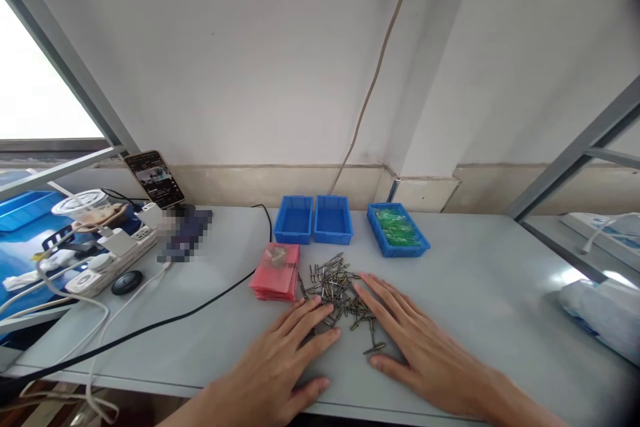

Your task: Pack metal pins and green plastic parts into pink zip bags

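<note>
A loose heap of small metal pins or shafts point(336, 287) lies on the grey table, too small to name exactly. My left hand point(280, 360) rests at the near left side of the heap, fingers spread, fingertips over some of the pieces. On the heap's right side, my right hand point(415, 347) lies flat with its fingers stretched out, fingertips touching the edge of the pile. Neither hand grips anything. Just beyond my left fingers sits a stack of red plastic bags point(274, 280), with a few small pale pieces on top.
Two blue trays point(294, 237) stand side by side behind the heap. Another blue tray point(406, 250) holds green bags. At left are a power strip point(117, 260), a mouse point(127, 282), a propped phone point(155, 178) and a black cable point(200, 307) crossing the table.
</note>
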Tool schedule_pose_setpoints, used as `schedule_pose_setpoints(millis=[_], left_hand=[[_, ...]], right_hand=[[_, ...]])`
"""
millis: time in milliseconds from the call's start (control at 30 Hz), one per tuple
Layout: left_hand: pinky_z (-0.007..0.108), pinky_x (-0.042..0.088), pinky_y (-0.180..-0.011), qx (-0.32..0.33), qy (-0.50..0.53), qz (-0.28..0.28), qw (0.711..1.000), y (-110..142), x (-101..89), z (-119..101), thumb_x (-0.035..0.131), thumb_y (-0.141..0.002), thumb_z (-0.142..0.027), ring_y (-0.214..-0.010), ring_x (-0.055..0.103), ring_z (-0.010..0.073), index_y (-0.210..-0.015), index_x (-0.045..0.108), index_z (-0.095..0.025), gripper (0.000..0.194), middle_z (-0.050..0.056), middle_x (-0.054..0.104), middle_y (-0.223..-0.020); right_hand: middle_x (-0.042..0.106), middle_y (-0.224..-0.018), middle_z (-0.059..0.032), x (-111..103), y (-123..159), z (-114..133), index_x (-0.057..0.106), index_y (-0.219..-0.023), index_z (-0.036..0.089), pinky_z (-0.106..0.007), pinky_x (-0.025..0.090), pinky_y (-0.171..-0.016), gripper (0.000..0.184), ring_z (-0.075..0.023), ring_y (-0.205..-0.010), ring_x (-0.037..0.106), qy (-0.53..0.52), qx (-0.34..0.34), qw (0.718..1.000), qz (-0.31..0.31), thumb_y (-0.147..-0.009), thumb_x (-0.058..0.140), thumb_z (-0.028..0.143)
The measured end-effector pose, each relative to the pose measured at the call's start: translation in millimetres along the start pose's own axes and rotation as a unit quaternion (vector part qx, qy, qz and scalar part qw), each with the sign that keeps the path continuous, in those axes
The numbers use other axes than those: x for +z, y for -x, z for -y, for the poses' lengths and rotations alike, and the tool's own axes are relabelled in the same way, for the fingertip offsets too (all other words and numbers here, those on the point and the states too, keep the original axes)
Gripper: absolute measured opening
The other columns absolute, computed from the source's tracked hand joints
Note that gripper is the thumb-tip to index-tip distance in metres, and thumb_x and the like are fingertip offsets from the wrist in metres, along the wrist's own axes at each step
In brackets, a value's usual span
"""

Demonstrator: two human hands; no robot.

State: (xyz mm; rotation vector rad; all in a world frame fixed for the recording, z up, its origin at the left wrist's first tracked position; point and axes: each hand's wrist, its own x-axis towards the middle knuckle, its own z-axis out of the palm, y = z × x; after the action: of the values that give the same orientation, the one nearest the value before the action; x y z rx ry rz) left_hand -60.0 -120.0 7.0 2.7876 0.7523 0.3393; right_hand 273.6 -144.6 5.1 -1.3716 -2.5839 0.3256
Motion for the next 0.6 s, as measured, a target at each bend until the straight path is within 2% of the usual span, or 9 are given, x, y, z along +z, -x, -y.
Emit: schedule_pose_setpoints(millis=[133, 233, 467, 600], left_hand=[[0.057, 0.038, -0.131, -0.018, -0.011, -0.001, 1.000, -10, 7.9, -1, 0.063, -0.106, -0.043, -0.168, 0.017, 0.0376, -0.174, 0.018, -0.024, 0.083, 0.011, 0.011, -0.183], [0.059, 0.034, -0.132, -0.022, -0.024, -0.002, 0.999, -22, 13.8, -3, 0.060, -0.108, -0.041, -0.169, 0.011, 0.0383, -0.175, 0.013, -0.021, 0.085, 0.013, 0.006, -0.183], [0.071, 0.022, -0.132, -0.024, -0.047, -0.019, 0.998, -49, 24.4, -5, 0.061, -0.106, -0.045, -0.169, 0.003, 0.0432, -0.175, 0.008, -0.016, 0.092, 0.015, 0.009, -0.182], [0.070, 0.028, -0.130, -0.057, -0.072, -0.061, 0.994, -60, 35.5, -2, 0.053, -0.109, -0.048, -0.169, 0.006, 0.0424, -0.174, 0.013, -0.011, 0.085, 0.018, 0.011, -0.182]], right_hand=[[0.009, -0.184, -0.0117, 6, -12, -9, -0.007, -0.177, 0.028, -0.060, 0.031, -0.132, 0.107, -0.0400, -0.167, 0.017, 0.006, -0.012, 1.000, -0.006, -0.103, 0.060, 0.067], [0.008, -0.184, -0.0137, 6, -27, -15, -0.009, -0.176, 0.027, -0.062, 0.030, -0.132, 0.110, -0.0410, -0.167, 0.016, 0.007, -0.023, 1.000, -0.006, -0.102, 0.060, 0.069], [0.011, -0.183, -0.0182, 0, -60, -31, -0.001, -0.177, 0.024, -0.063, 0.025, -0.133, 0.117, -0.0422, -0.167, 0.016, -0.023, -0.064, 0.998, 0.010, -0.096, 0.064, 0.076], [0.011, -0.182, -0.0210, -4, -76, -39, 0.007, -0.178, 0.019, -0.062, 0.026, -0.133, 0.126, -0.0435, -0.166, 0.017, -0.042, -0.068, 0.997, 0.025, -0.087, 0.069, 0.082]])
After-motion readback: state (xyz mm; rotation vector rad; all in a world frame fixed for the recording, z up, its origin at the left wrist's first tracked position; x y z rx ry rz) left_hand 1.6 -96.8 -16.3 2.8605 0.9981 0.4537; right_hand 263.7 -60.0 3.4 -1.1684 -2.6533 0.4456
